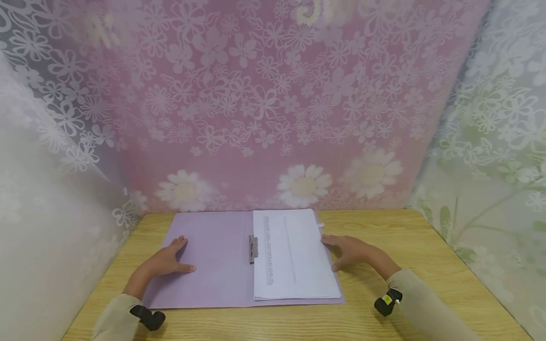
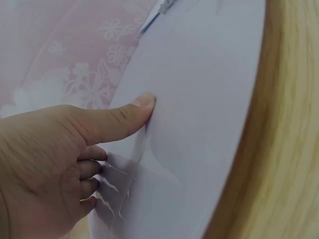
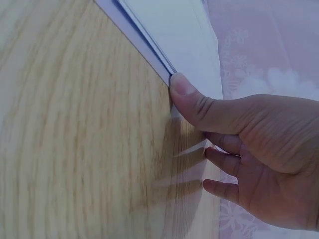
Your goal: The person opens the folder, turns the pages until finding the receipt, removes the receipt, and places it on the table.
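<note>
A lilac folder (image 1: pixel 213 270) is lying spread flat on the wooden table (image 1: pixel 367 222) at six o'clock in the head view, its metal clip (image 1: pixel 253 248) sitting near the fold. On the leaf towards three o'clock a stack of printed white papers (image 1: pixel 309 255) is resting, and a small white tab (image 1: pixel 321 225) is poking out past the edge at two o'clock. The left hand (image 1: pixel 165 260) is lying at nine o'clock from the clip, touching the bare leaf, fingers loosely spread and grasping nothing. The right hand (image 1: pixel 354 252) is sitting at three o'clock, its thumb touching the folder's outer edge, fingers likewise spread and not clenching. Beige sleeves (image 1: pixel 426 303) are covering both forearms, and a pink flowered backdrop (image 1: pixel 264 142) is rising at twelve o'clock.
</note>
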A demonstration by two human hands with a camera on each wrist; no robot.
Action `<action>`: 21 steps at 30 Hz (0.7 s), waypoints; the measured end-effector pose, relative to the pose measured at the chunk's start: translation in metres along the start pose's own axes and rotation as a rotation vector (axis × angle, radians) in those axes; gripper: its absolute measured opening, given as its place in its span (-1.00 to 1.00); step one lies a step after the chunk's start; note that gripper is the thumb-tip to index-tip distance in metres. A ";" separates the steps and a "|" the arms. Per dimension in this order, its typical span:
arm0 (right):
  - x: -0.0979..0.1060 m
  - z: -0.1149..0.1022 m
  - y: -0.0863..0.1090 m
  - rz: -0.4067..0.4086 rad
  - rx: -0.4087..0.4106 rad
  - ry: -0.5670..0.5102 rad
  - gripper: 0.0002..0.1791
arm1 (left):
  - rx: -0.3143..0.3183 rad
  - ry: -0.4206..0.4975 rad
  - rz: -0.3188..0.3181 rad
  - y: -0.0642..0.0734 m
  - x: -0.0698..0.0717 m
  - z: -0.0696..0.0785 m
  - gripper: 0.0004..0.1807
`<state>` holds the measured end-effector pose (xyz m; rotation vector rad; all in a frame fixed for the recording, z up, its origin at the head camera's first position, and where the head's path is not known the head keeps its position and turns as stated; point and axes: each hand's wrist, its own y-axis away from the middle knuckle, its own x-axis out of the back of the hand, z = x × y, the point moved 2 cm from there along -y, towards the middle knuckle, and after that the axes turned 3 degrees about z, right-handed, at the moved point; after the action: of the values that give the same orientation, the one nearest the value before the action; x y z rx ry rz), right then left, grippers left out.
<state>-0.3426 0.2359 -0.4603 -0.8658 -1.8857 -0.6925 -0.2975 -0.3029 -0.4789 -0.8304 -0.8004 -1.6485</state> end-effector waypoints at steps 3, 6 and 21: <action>0.000 0.004 -0.001 -0.002 -0.001 -0.023 0.06 | -0.014 0.007 0.008 -0.002 -0.003 0.004 0.15; -0.001 0.007 -0.002 -0.002 0.010 -0.023 0.05 | -0.032 0.031 0.018 -0.005 -0.009 0.012 0.01; -0.004 0.008 -0.036 0.204 -0.054 -0.254 -0.15 | -0.133 0.203 0.136 -0.042 -0.063 0.101 -0.25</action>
<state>-0.3739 0.2190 -0.4713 -1.2092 -1.9714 -0.5289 -0.3141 -0.1782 -0.4817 -0.7775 -0.4870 -1.6464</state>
